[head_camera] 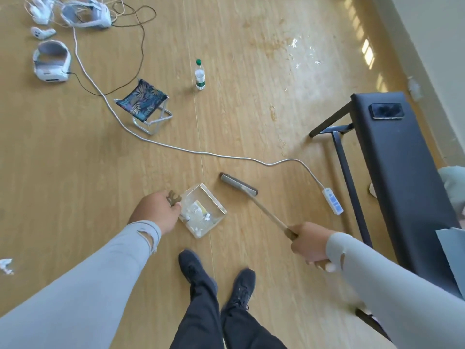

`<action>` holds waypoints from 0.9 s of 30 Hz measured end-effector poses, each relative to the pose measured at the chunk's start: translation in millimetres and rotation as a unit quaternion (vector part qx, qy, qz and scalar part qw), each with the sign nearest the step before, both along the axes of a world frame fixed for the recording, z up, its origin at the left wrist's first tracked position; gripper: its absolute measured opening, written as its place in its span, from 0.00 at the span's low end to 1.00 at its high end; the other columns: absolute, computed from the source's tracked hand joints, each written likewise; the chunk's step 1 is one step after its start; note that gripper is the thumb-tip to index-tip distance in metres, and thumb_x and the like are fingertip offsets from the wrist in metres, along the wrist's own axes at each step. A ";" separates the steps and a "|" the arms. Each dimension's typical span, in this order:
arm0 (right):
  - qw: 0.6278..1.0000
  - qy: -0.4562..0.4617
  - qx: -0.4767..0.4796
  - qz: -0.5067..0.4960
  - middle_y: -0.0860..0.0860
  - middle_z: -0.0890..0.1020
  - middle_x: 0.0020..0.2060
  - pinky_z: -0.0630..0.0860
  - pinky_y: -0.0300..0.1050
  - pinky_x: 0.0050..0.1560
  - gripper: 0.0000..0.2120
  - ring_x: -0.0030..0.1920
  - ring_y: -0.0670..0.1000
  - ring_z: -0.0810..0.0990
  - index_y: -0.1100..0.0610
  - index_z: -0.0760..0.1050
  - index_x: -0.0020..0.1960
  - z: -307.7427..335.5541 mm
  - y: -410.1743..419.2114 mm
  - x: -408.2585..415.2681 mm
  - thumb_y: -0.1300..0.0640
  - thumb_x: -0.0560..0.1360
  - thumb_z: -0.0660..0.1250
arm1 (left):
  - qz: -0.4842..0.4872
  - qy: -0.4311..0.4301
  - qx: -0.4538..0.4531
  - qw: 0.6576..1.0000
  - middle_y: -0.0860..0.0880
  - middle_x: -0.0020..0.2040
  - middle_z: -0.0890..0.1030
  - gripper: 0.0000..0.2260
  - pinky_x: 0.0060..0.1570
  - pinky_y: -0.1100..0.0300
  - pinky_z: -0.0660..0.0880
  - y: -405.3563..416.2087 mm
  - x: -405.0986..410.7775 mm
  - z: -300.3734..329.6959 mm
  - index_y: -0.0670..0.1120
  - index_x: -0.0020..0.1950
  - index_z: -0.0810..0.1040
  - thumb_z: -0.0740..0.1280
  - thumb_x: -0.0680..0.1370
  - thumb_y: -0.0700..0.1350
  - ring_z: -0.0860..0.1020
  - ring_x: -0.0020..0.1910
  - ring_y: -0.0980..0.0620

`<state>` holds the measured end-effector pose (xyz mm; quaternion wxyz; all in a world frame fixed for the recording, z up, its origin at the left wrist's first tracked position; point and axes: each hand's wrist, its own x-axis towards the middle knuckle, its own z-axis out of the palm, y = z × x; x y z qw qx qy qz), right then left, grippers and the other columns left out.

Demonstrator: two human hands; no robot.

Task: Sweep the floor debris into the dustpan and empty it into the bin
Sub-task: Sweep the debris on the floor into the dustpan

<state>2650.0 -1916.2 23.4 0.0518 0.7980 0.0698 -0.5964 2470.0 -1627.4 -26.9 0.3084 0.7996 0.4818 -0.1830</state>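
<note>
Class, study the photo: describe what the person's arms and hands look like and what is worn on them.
Both arms wear long, close-fitting light grey sleeves. Each sleeve ends in a cuff with a slit like a thumb hole, and the left cuff looks bunched. The left hand and right hand are bare: no gloves. No rings or watch can be made out.

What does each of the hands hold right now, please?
Left hand: closed on the dustpan handle.
Right hand: closed on the broom handle.
</note>
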 end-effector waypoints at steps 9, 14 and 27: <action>0.992 -0.004 0.039 -0.118 0.53 0.75 0.31 0.70 0.43 0.28 0.23 0.26 0.50 0.69 0.42 0.69 0.71 50.0 -41.5 20.2 0.61 0.80 0.64 | -0.006 -0.010 0.000 1.000 0.54 0.43 0.77 0.10 0.44 0.56 0.76 17.8 -3.3 -0.3 0.48 0.58 0.78 0.65 0.81 0.52 0.78 0.43 0.47; 0.996 -0.058 0.018 -0.065 0.57 0.82 0.41 0.74 0.42 0.30 0.17 0.31 0.51 0.76 0.48 0.75 0.64 2.9 13.8 -4.1 0.61 0.79 0.60 | -0.007 -0.001 0.010 1.000 0.55 0.41 0.79 0.08 0.38 0.57 0.73 18.9 -2.9 -2.6 0.50 0.56 0.77 0.64 0.81 0.52 0.79 0.40 0.49; 0.953 0.106 0.060 -0.276 0.58 0.73 0.34 0.67 0.44 0.26 0.23 0.27 0.51 0.67 0.46 0.70 0.70 84.2 -20.7 -10.2 0.64 0.79 0.65 | -0.010 -0.010 -0.017 1.000 0.54 0.42 0.79 0.08 0.42 0.55 0.77 27.7 -8.2 2.3 0.50 0.55 0.77 0.63 0.81 0.53 0.80 0.42 0.48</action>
